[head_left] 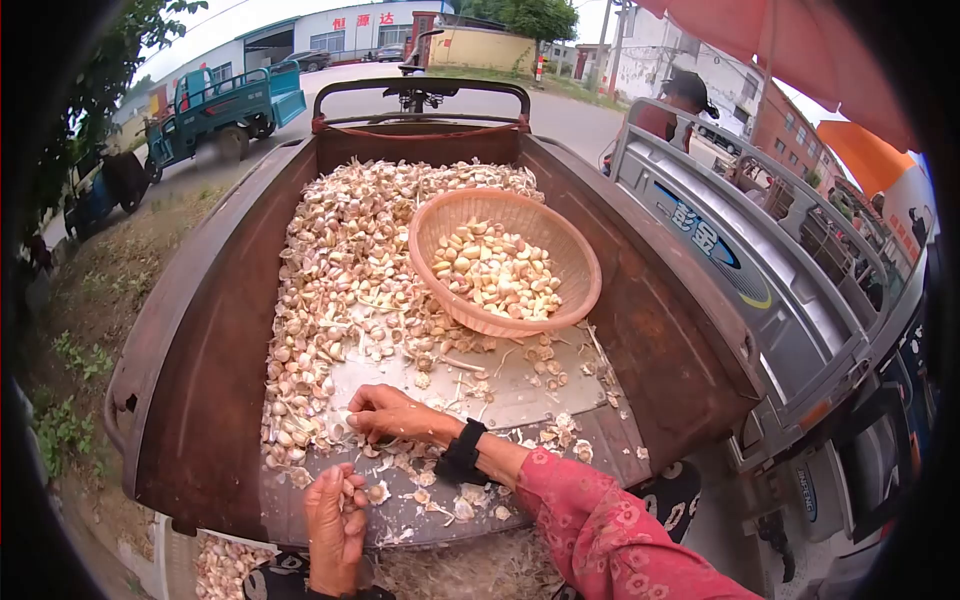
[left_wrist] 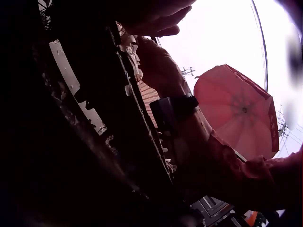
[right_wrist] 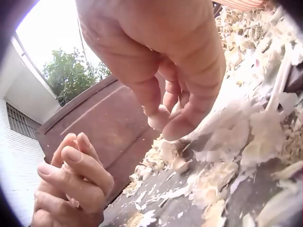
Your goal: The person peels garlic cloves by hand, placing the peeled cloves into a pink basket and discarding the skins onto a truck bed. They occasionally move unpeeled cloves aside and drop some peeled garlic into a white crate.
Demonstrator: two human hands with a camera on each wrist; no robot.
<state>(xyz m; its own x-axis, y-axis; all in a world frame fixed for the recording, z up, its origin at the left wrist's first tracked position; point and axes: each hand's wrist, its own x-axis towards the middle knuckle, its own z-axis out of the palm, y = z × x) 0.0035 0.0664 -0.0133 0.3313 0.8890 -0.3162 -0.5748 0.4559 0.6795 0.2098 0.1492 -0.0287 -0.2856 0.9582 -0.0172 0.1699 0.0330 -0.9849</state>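
Note:
Loose garlic (head_left: 330, 270) covers much of a rusty cart bed (head_left: 200, 400). My right hand (head_left: 390, 415) is low over the front of the pile, its thumb and fingers pinching a pale garlic clove (right_wrist: 179, 105), partly hidden in the right wrist view. Close by at the front edge, my left hand (head_left: 335, 530) is raised with curled fingers (right_wrist: 78, 165) around small pale garlic pieces (right_wrist: 75, 203). The left wrist view is dark; my left hand (left_wrist: 158, 19) shows at its top. A pinkish basket (head_left: 590, 290) holds peeled-looking cloves (head_left: 495, 270).
Papery skins and stalks (head_left: 465, 505) litter the bed's front. High metal sides (head_left: 650, 320) border it. More garlic (head_left: 230, 568) lies below at the front left. A grey vehicle (head_left: 740, 240) stands at the right, a teal one (head_left: 225, 105) at the far left.

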